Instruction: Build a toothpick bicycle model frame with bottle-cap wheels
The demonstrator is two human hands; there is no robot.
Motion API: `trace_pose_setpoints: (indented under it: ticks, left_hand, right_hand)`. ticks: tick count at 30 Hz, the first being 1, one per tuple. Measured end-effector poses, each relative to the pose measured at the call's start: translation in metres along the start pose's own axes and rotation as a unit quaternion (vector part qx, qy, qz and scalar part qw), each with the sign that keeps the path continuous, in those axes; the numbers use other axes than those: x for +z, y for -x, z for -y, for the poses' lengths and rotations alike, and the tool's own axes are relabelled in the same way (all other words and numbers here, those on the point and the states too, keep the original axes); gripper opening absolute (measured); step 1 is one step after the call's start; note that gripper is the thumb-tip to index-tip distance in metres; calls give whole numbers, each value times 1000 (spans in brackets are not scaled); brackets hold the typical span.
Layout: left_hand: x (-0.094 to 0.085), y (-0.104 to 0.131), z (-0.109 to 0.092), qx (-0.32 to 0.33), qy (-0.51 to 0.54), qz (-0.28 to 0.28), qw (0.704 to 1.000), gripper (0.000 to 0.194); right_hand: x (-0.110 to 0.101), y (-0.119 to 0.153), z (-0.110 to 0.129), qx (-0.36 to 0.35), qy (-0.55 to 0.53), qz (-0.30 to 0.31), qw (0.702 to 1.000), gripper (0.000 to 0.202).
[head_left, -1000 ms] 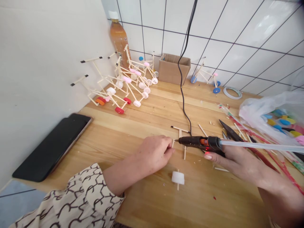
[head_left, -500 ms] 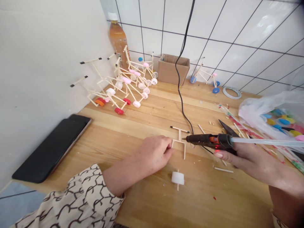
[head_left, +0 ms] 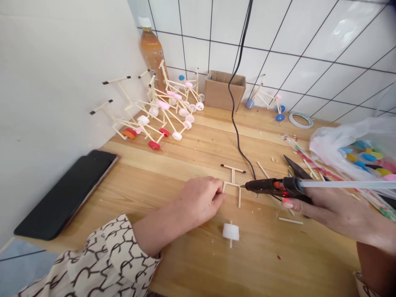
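Note:
My left hand (head_left: 202, 197) lies on the table with its fingers pinched on the left leg of a small stick frame (head_left: 232, 184). The frame has a black-tipped crossbar at its far end and two legs pointing toward me. In my right hand (head_left: 334, 210) is a black hot glue gun (head_left: 275, 187) with a lit red light and a clear glue stick out of its back. Its nozzle tip is at the frame's right corner; whether it touches I cannot tell. Nearer to me lies a white bottle-cap wheel (head_left: 230, 232) with a stick through it.
Several finished stick tricycles (head_left: 161, 107) stand at the back left by a drink bottle (head_left: 153, 49). A cardboard box (head_left: 225, 91), tape roll (head_left: 300, 120), bag of caps (head_left: 355, 144) and phone (head_left: 66, 192) surround the work. A black cord (head_left: 237, 136) crosses the table.
The glue gun has moved slightly right and toward me, its tip going from the frame's middle joint to its right corner. My left hand stays on the frame.

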State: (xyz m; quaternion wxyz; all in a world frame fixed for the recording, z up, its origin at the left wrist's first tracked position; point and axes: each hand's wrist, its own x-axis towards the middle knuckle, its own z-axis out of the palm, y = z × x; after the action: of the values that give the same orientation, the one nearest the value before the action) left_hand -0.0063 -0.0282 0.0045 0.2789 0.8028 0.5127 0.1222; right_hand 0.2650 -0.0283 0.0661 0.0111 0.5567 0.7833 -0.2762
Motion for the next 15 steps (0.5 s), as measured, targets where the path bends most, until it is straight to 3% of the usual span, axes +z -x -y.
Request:
trace_pose_setpoints:
  ticks: [15]
  left_hand:
    - [-1,0,-2,-10,-1,8,1000,14]
  right_hand:
    - [-2,3,-2,16,-4,8,1000,33]
